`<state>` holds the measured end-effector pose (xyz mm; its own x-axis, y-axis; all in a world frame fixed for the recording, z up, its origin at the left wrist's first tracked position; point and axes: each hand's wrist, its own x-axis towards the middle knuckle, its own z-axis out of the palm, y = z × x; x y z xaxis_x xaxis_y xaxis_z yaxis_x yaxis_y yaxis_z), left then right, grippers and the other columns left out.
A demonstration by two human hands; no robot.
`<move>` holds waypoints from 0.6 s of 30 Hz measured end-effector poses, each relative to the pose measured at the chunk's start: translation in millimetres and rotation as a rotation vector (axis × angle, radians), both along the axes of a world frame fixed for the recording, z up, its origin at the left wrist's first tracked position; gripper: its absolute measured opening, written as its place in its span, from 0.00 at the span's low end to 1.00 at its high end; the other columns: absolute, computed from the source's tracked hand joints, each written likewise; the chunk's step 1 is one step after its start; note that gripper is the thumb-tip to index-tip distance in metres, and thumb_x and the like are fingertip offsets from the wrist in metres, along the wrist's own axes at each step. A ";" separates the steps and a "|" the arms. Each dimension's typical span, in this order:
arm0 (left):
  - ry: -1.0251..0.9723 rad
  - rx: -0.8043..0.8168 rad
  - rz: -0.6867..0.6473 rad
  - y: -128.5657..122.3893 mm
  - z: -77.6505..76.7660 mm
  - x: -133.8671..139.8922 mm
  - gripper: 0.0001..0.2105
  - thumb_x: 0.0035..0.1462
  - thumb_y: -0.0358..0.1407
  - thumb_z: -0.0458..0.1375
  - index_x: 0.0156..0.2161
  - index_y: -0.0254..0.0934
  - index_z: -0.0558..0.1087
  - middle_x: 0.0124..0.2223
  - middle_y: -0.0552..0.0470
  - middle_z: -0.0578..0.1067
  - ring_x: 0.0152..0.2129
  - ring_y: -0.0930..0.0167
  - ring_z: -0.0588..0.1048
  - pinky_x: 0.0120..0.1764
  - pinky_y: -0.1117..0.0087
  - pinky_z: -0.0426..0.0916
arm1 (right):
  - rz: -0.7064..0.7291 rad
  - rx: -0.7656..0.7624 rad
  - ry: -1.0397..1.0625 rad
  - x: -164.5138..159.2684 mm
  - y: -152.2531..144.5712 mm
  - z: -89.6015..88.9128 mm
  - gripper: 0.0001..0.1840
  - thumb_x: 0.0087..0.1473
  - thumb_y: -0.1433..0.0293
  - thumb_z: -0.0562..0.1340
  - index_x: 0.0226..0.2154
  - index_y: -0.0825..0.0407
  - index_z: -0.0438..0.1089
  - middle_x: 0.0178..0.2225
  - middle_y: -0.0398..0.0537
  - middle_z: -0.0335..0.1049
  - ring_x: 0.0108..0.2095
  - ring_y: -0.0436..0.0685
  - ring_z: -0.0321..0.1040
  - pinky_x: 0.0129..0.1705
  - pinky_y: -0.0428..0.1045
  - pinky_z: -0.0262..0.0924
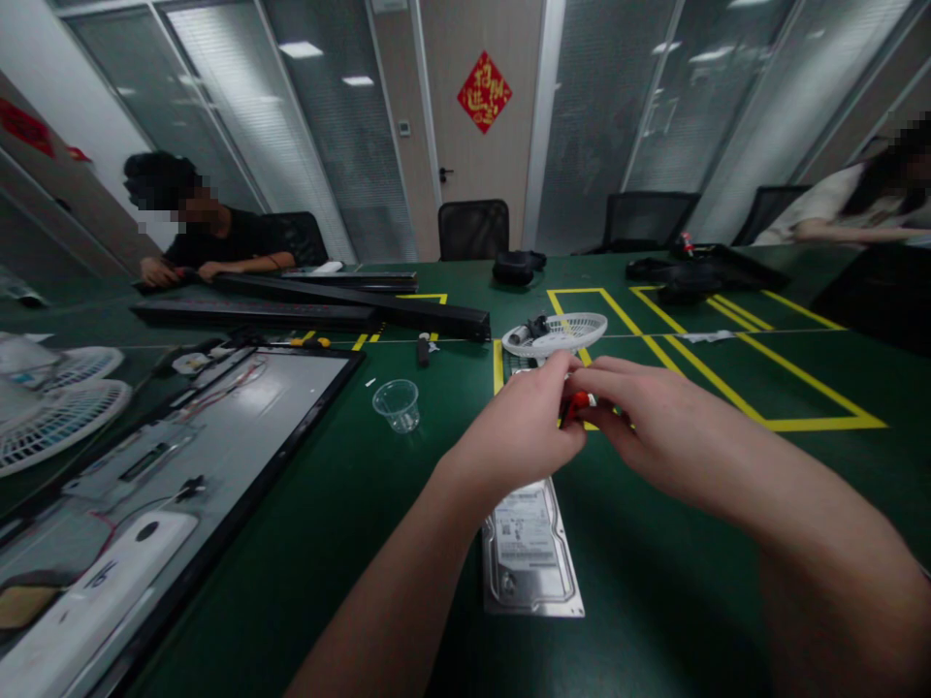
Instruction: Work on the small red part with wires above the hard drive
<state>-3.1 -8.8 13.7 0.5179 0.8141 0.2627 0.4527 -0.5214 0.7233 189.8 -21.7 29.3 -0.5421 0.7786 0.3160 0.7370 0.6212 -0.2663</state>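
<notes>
Bright, smooth metal on the hard drive, under a matt, paper-like label; glossy, plastic-looking on the small red item; clear, shiny plastic in the cup; white plastic lattice around the basket; smooth, low sheen across the tabletop; wood-look door.

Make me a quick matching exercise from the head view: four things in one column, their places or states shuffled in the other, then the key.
Things
1. Clear plastic cup
2. Silver rectangular hard drive
3. Red diamond-shaped sign
4. Small red object, partly hidden

Places and states
A. On the pale brown door
B. Between the person's left hand and right hand
C. Beside the black-framed grey panel
D. Lying with its printed side up

Pairs: 1-C, 2-D, 3-A, 4-B
</notes>
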 end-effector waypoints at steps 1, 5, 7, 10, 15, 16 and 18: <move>-0.002 0.004 -0.001 0.1 0.0 0.3 0.17 0.60 0.25 0.60 0.53 0.40 0.70 0.50 0.44 0.82 0.47 0.59 0.81 0.49 0.59 0.76 | -0.007 0.002 -0.008 0.1 0.7 -0.5 0.15 0.61 0.82 0.59 0.42 0.49 0.77 0.47 0.52 0.80 0.43 0.61 0.77 0.44 0.54 0.65; 0.030 0.025 0.012 1.1 -0.8 1.7 0.13 0.58 0.26 0.61 0.47 0.39 0.70 0.51 0.42 0.81 0.47 0.58 0.80 0.49 0.57 0.76 | -0.144 -0.013 -0.084 -0.8 2.5 -2.9 0.07 0.68 0.69 0.63 0.44 0.50 0.78 0.41 0.53 0.82 0.35 0.62 0.76 0.37 0.55 0.62; 0.037 0.019 0.016 1.2 -1.0 1.7 0.13 0.57 0.25 0.60 0.47 0.39 0.69 0.50 0.43 0.81 0.46 0.59 0.80 0.48 0.58 0.76 | -0.170 -0.012 -0.093 -0.9 1.9 -3.2 0.08 0.69 0.66 0.65 0.47 0.50 0.78 0.40 0.53 0.82 0.34 0.62 0.75 0.36 0.54 0.61; 0.025 0.019 0.005 0.3 -0.5 1.0 0.14 0.58 0.25 0.60 0.49 0.39 0.69 0.50 0.44 0.82 0.46 0.59 0.81 0.47 0.59 0.75 | -0.065 0.017 -0.036 -0.3 0.0 -2.6 0.10 0.66 0.74 0.63 0.48 0.49 0.77 0.45 0.52 0.81 0.40 0.61 0.76 0.39 0.53 0.63; 0.021 0.019 0.007 -0.4 0.4 1.4 0.16 0.58 0.26 0.61 0.50 0.40 0.70 0.50 0.44 0.82 0.47 0.59 0.81 0.47 0.60 0.75 | 0.005 0.030 -0.013 -1.3 0.2 -2.4 0.12 0.62 0.81 0.60 0.40 0.49 0.76 0.46 0.52 0.80 0.42 0.61 0.76 0.44 0.54 0.64; 0.028 0.021 0.009 -0.2 0.4 1.6 0.16 0.57 0.26 0.61 0.49 0.40 0.70 0.50 0.44 0.81 0.47 0.59 0.81 0.47 0.60 0.75 | -0.031 0.027 -0.030 -1.9 0.6 -2.5 0.09 0.64 0.78 0.61 0.40 0.50 0.76 0.45 0.53 0.80 0.41 0.61 0.76 0.42 0.54 0.64; 0.041 0.026 0.010 0.1 0.2 1.8 0.14 0.56 0.25 0.61 0.47 0.39 0.69 0.50 0.44 0.81 0.46 0.59 0.81 0.46 0.60 0.74 | -0.110 0.010 -0.069 -2.8 1.1 -2.4 0.04 0.67 0.71 0.64 0.41 0.50 0.77 0.41 0.53 0.81 0.37 0.62 0.75 0.39 0.55 0.62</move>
